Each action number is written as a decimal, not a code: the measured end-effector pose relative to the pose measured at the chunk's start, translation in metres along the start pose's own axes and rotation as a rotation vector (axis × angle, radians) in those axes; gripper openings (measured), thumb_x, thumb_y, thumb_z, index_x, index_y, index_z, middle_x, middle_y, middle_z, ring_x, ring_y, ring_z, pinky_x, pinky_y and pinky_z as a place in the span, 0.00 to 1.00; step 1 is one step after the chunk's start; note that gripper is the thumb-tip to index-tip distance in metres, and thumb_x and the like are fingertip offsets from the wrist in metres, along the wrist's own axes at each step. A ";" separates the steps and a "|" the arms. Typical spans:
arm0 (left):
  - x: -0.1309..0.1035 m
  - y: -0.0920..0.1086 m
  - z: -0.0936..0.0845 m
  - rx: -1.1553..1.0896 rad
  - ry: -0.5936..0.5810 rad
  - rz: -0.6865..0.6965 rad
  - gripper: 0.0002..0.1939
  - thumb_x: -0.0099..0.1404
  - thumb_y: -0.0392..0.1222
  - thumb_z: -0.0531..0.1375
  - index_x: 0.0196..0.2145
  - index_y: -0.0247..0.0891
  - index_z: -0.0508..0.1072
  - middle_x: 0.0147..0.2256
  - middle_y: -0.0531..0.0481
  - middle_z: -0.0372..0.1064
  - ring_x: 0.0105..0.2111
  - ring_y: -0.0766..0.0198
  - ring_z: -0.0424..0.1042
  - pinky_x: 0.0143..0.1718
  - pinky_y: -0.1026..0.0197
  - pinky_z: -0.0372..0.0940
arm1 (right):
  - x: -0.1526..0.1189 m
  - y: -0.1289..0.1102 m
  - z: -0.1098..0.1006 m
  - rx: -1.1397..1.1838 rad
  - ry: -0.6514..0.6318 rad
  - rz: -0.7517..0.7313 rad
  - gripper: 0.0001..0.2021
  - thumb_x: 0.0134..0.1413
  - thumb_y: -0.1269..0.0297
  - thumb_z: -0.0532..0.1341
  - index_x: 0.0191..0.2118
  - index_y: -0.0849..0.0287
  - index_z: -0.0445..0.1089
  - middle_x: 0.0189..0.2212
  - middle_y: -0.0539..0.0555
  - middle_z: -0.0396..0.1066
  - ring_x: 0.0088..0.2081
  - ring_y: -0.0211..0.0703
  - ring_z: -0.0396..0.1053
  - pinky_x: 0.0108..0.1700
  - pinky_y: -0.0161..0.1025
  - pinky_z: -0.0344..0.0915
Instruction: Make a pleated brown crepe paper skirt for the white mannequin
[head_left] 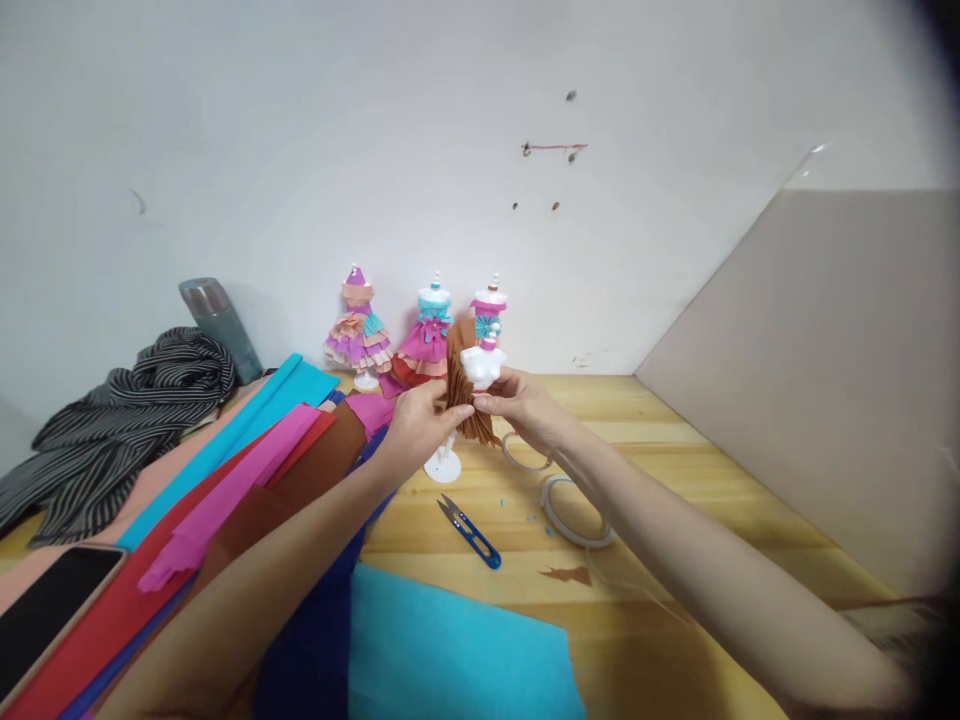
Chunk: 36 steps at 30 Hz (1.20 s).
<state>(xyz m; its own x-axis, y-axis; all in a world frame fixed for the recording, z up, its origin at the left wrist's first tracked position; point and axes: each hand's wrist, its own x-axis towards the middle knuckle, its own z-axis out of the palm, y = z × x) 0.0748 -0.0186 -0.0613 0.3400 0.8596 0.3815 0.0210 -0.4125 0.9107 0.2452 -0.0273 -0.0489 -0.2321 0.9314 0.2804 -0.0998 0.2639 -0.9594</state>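
Observation:
A small white dress form [482, 368] on a round white base stands in front of me, a pink band at its neck. Pleated brown crepe paper [459, 365] lies against its waist and hangs down, with one part sticking up beside the torso. My left hand [420, 425] is closed on the brown paper at the left side of the waist. From the right, my right hand [525, 408] grips the form at the waist, thumb in front, its other fingers partly hidden behind. Blue thread snips [471, 532] lie on the table below the hands.
Three dressed miniature forms, one in purple ruffles [358, 330], stand by the wall. Tape rolls [581, 540] and brown scraps [568, 575] lie right. Coloured crepe sheets [225, 450], a phone [56, 620], striped cloth [135, 410] and a flask [221, 325] are left; turquoise paper [457, 645] is in front.

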 end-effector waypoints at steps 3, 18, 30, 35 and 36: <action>-0.002 0.002 0.002 0.029 0.016 0.013 0.12 0.57 0.36 0.61 0.41 0.33 0.76 0.39 0.44 0.78 0.40 0.51 0.76 0.43 0.52 0.71 | -0.001 -0.004 0.001 -0.015 0.010 -0.003 0.17 0.38 0.60 0.72 0.38 0.58 0.76 0.34 0.53 0.78 0.36 0.44 0.74 0.43 0.45 0.69; 0.002 0.002 0.004 0.069 0.024 0.033 0.13 0.58 0.36 0.61 0.43 0.35 0.76 0.41 0.46 0.78 0.40 0.53 0.77 0.43 0.55 0.72 | -0.002 -0.008 -0.004 -0.108 0.013 -0.047 0.18 0.43 0.59 0.70 0.43 0.57 0.75 0.40 0.53 0.78 0.43 0.48 0.74 0.50 0.49 0.67; 0.003 -0.003 -0.002 0.044 0.029 0.019 0.14 0.58 0.37 0.62 0.43 0.34 0.76 0.39 0.45 0.78 0.40 0.53 0.77 0.43 0.53 0.72 | -0.002 -0.007 -0.003 -0.112 0.006 -0.036 0.14 0.45 0.61 0.68 0.41 0.57 0.76 0.39 0.53 0.79 0.42 0.47 0.74 0.50 0.48 0.67; 0.005 -0.007 -0.001 0.005 0.030 0.012 0.14 0.58 0.37 0.62 0.43 0.33 0.76 0.40 0.45 0.78 0.41 0.53 0.76 0.44 0.54 0.71 | -0.002 -0.004 -0.003 -0.126 0.012 -0.043 0.15 0.45 0.59 0.68 0.41 0.59 0.75 0.39 0.55 0.78 0.42 0.46 0.74 0.49 0.47 0.67; 0.005 -0.008 0.000 -0.006 0.030 0.009 0.14 0.57 0.36 0.62 0.43 0.33 0.76 0.40 0.45 0.78 0.41 0.53 0.76 0.44 0.54 0.71 | -0.002 -0.003 -0.002 -0.131 0.013 -0.046 0.16 0.45 0.59 0.67 0.41 0.59 0.75 0.40 0.55 0.78 0.42 0.46 0.74 0.49 0.46 0.67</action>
<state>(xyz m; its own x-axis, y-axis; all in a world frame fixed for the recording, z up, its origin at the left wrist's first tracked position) 0.0761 -0.0110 -0.0662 0.3113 0.8647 0.3943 0.0128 -0.4187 0.9081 0.2480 -0.0292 -0.0464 -0.2178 0.9205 0.3245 0.0172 0.3361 -0.9417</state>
